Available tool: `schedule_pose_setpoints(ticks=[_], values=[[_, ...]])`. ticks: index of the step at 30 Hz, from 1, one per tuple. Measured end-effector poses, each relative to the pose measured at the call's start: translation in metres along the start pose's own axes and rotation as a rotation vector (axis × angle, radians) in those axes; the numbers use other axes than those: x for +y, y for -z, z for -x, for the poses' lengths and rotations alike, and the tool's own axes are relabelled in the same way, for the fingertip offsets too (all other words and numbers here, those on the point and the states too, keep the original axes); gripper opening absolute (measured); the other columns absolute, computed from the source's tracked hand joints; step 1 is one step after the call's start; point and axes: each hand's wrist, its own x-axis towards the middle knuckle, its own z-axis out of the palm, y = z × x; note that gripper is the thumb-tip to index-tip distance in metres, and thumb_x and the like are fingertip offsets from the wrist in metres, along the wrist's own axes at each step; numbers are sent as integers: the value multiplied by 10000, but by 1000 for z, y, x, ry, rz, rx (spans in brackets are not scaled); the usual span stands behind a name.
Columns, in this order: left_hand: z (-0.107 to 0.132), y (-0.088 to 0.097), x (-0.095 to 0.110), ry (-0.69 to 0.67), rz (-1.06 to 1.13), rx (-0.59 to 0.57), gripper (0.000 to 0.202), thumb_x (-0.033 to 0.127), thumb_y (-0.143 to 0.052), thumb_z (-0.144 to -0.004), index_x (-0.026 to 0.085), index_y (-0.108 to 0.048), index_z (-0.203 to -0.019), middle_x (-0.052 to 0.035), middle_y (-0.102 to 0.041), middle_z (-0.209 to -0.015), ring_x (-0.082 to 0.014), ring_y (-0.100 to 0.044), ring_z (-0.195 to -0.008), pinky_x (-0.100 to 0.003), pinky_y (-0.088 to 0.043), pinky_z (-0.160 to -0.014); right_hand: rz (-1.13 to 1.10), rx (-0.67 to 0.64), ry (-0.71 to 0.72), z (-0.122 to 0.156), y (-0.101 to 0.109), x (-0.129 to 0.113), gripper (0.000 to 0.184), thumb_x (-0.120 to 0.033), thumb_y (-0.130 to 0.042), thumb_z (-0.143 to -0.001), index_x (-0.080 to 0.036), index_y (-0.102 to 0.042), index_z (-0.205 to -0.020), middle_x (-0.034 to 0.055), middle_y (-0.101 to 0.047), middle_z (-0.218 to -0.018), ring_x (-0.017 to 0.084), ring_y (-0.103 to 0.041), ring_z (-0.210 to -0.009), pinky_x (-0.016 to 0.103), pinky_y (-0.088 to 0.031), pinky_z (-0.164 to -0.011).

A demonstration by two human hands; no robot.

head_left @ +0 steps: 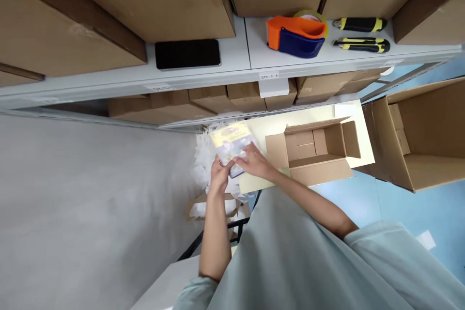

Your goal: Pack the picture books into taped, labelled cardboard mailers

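Both my hands hold a small flat packet [231, 144] with a yellow and white printed face, low in the middle of the view. My left hand [219, 177] grips its near left edge with the fingers curled. On the packet's right side my right hand [254, 161] has its fingers closed over the packet. Behind the packet lies a heap of white plastic bags [203, 160]. Just right of my hands an open, empty small cardboard box [314, 150] rests on a pale yellow tabletop [359, 126].
A grey shelf [232, 70] crosses the top, carrying a black phone [187, 53], an orange and blue tape dispenser [296, 35], two yellow-black utility knives [361, 35] and large cartons. Smaller cartons [218, 99] sit beneath it. A big open carton [417, 131] stands right on the blue floor.
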Motion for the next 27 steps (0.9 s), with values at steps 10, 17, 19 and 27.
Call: schedule_pose_setpoints(ticks=[10, 17, 19, 27], values=[[85, -55, 93, -40, 220, -245, 702, 541, -1039, -578, 257, -717, -1133, -64, -831, -1163, -273, -812, -1013, -396, -685, -921, -700, 81, 151, 115, 165, 21, 834, -826, -652, -937, -227, -610, -1516, 139, -678, -1539, 346, -612, -1487, 527, -515, -1248], [116, -221, 89, -50, 182, -393, 777, 581, -982, -697, 178, -689, -1293, -147, -811, -1278, -341, -792, -1160, -495, -648, -1049, -418, 417, -32, 154, 230, 96, 525, -600, -711, -959, -206, -724, -1306, 108, -812, -1257, 338, -767, -1164, 482, -621, -1034], [129, -250, 85, -106, 112, -355, 895, 617, -937, -756, 193, -595, -1466, -183, -744, -1429, -357, -751, -1280, -514, -622, -1101, -247, 435, -15, 164, 251, 112, 434, -508, -598, -1041, -203, -727, -1321, 100, -828, -1203, 326, -781, -1076, 450, -622, -971], [154, -247, 153, -721, -605, -187, 749, 430, -825, -930, 311, -556, -1619, -92, -510, -1712, -418, -329, -1677, -644, -255, -1372, 467, -78, 189, 155, 330, 116, 433, -230, -513, -1110, -327, -663, -1505, 41, -818, -1328, 330, -779, -1126, 377, -550, -927]])
